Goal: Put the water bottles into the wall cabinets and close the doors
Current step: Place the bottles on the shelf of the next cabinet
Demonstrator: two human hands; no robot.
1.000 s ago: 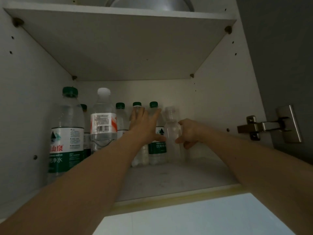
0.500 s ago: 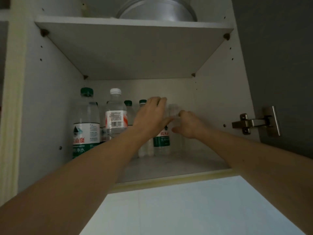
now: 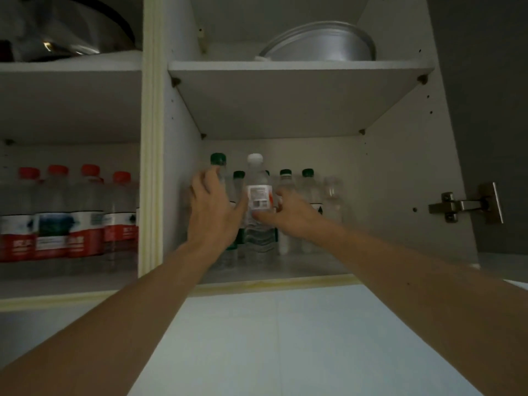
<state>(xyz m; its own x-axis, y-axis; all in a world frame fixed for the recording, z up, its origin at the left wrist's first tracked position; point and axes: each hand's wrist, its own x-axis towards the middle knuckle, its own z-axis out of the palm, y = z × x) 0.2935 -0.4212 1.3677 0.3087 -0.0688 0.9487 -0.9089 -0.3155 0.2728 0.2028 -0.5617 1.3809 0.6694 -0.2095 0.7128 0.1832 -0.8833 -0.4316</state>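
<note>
Clear plastic water bottles (image 3: 297, 207) are lined up on the lower shelf of the open white wall cabinet (image 3: 400, 195). Since half a second ago, both hands have been shifted leftward: the tall green-capped bottle (image 3: 218, 167) is gripped by the left hand (image 3: 213, 208), the white-capped bottle (image 3: 258, 195) pinched by the right hand (image 3: 288, 214). Label writing is blurred.

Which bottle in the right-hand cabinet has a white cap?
The white-capped bottle standing in front between the two hands, with the barcode label; the capped ones around it have green caps.
</note>
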